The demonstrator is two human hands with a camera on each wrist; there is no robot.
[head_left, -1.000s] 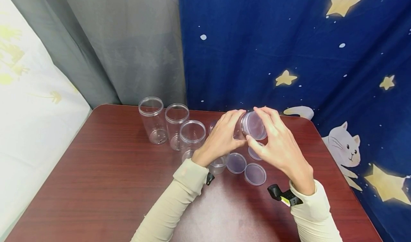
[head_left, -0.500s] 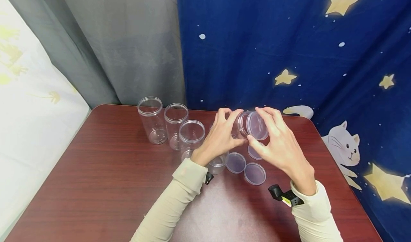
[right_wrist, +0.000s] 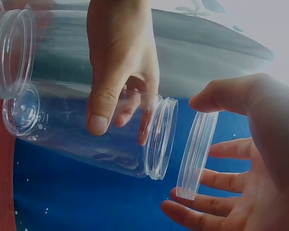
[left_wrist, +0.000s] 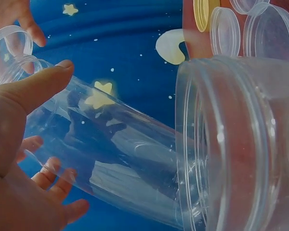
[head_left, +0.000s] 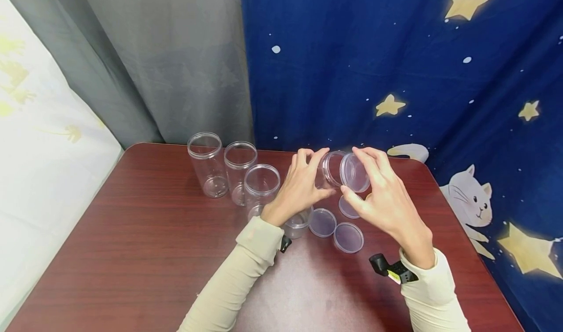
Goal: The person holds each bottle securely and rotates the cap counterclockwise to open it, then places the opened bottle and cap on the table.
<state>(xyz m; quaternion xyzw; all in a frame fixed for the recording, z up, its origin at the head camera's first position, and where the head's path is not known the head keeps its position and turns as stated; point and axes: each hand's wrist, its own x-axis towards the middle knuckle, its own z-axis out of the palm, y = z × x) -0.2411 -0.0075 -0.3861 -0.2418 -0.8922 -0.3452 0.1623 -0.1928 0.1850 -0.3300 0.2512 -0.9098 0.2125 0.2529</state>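
Note:
A clear plastic jar (head_left: 332, 169) is held tilted on its side above the table, its threaded mouth toward the right. My left hand (head_left: 299, 188) grips it round the body, thumb on the near side, as the right wrist view shows. A clear round lid (head_left: 355, 172) is pinched at its edge between the thumb and fingers of my right hand (head_left: 391, 200). In the right wrist view a gap separates the lid (right_wrist: 197, 156) from the mouth of the jar (right_wrist: 91, 134). The jar's base is hidden behind my left hand in the head view.
Three clear jars stand at the left: a rear one (head_left: 205, 168), a middle one (head_left: 241, 173) and a front one (head_left: 262, 190). Another jar (head_left: 296, 228) is partly hidden by my left wrist. Three lids, including the nearest lid (head_left: 349, 237), lie on the table (head_left: 145, 254).
The lid has come off the jar's mouth: a gap has opened as my right hand moved slightly right with the lid and my left hand slightly left with the jar.

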